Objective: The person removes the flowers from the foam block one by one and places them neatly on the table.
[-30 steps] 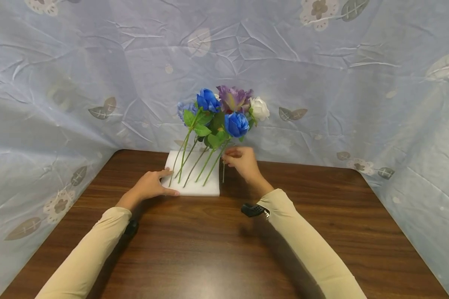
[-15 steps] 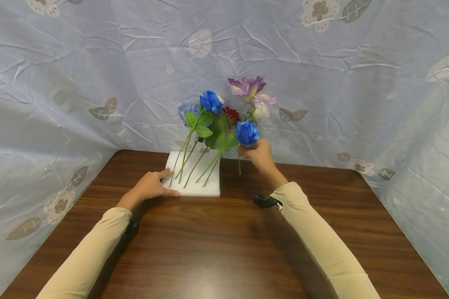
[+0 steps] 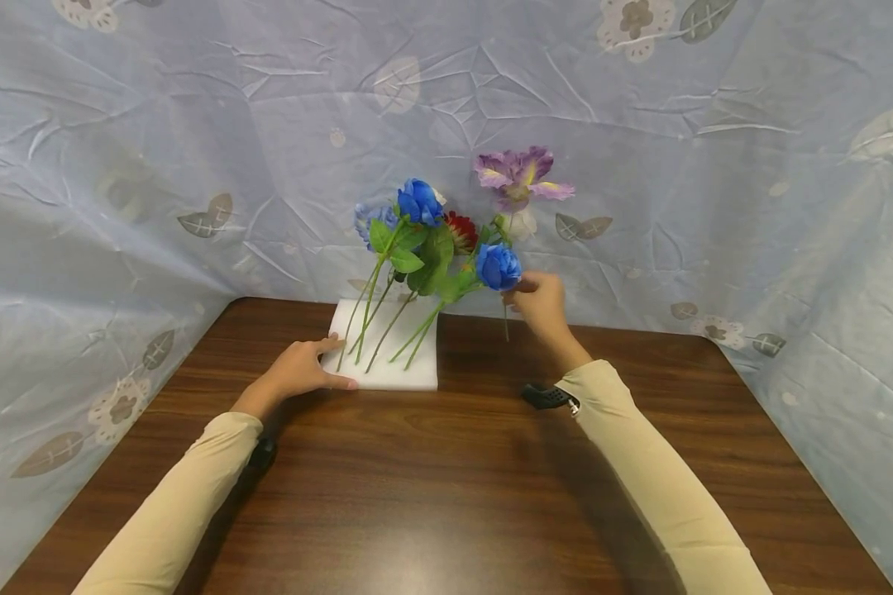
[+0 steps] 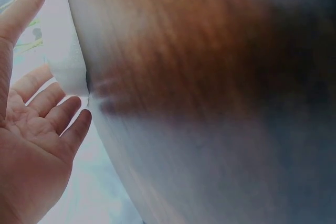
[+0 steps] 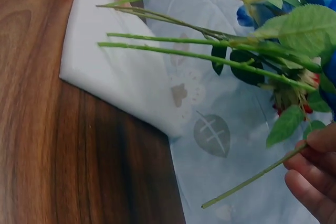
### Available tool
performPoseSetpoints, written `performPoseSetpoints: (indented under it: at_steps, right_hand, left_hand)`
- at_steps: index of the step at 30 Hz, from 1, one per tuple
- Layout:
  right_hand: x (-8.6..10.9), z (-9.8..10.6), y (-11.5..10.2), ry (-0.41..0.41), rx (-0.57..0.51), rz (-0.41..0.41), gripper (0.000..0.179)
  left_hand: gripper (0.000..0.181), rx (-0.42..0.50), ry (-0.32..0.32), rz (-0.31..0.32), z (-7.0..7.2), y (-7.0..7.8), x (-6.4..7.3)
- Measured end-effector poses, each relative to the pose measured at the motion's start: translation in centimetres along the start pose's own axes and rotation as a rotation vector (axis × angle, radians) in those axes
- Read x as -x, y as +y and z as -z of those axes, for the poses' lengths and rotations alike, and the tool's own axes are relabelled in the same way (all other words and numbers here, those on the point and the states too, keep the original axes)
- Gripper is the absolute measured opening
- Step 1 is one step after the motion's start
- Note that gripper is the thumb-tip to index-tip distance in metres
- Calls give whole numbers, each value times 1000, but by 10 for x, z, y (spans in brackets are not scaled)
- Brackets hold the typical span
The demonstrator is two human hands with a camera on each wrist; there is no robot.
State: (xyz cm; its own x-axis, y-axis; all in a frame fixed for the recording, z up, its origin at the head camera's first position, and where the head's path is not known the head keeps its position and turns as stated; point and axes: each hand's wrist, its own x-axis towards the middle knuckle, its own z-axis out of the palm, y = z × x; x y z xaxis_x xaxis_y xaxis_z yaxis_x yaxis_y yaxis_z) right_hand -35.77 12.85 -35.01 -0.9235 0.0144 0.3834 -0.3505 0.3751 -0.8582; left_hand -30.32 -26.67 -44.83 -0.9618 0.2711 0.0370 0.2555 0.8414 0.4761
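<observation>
A white foam block (image 3: 421, 364) lies near the table's back edge, with several artificial flower stems standing in it. My left hand (image 3: 303, 369) braces the block's left side; in the left wrist view its fingers are extended against the foam. To the right of the block, my right hand (image 3: 543, 304) pinches the stem of a purple iris (image 3: 516, 178). The stem's bare lower end (image 5: 247, 183) points down, free of the foam. A blue rose (image 3: 499, 267) leans right and overlaps my right fingertips in the head view.
Another blue rose (image 3: 420, 203), a light blue flower (image 3: 373, 221), a red flower (image 3: 461, 233) and a white flower (image 3: 521, 223) cluster above the foam. A patterned cloth (image 3: 268, 124) hangs behind the brown wooden table (image 3: 387, 479).
My right hand has drawn the iris right, away from the foam and the other flowers. The blue rose near it has swung right. My left hand has stayed in place.
</observation>
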Motion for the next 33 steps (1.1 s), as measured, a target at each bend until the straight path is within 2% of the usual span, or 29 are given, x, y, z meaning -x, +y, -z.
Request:
performPoseSetpoints:
  at_steps: [4, 15, 22, 24, 28, 33]
  right_hand:
    - [-1, 9, 3, 5, 11, -27, 18]
    - [1, 33, 4, -10, -23, 12, 22]
    - [17, 54, -11, -37, -31, 10, 24]
    - [21, 60, -9, -38, -32, -6, 23]
    - [23, 69, 11, -43, -60, -27, 24]
    - [37, 78, 20, -105, -128, -80, 28]
  left_hand:
    - [103, 1, -1, 2, 0, 0, 0]
    - [103, -4, -13, 8, 1, 0, -1]
    - [103, -12, -17, 12, 1, -1, -2]
    - [103, -13, -14, 9, 1, -1, -2]
    - [104, -13, -14, 8, 1, 0, -1]
    - [105, -12, -13, 4, 2, 0, -1]
